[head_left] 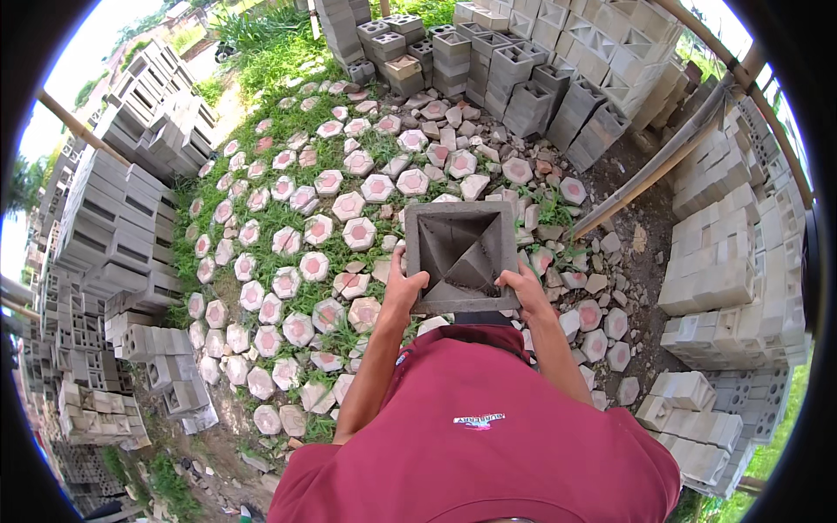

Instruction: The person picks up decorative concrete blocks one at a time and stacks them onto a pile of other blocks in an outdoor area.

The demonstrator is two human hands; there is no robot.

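A grey square concrete block [462, 209] with a hollow, slanted-wall pattern inside is held out in front of my body. My left hand [404, 286] grips its lower left side, thumb over the front edge. On the lower right side, my right hand [525, 289] grips it the same way. Most of the other fingers are hidden at the sides of the block. Beneath it spreads ground paved with hexagonal stones [349, 206], many with reddish centres.
Stacks of grey blocks [113, 218] stand on the left, with more hollow blocks [514, 70] at the far side. Pale blocks [711, 253] are piled on the right. A wooden pole [654, 161] leans there above broken rubble [610, 261]. Grass [270, 61] grows among the stones.
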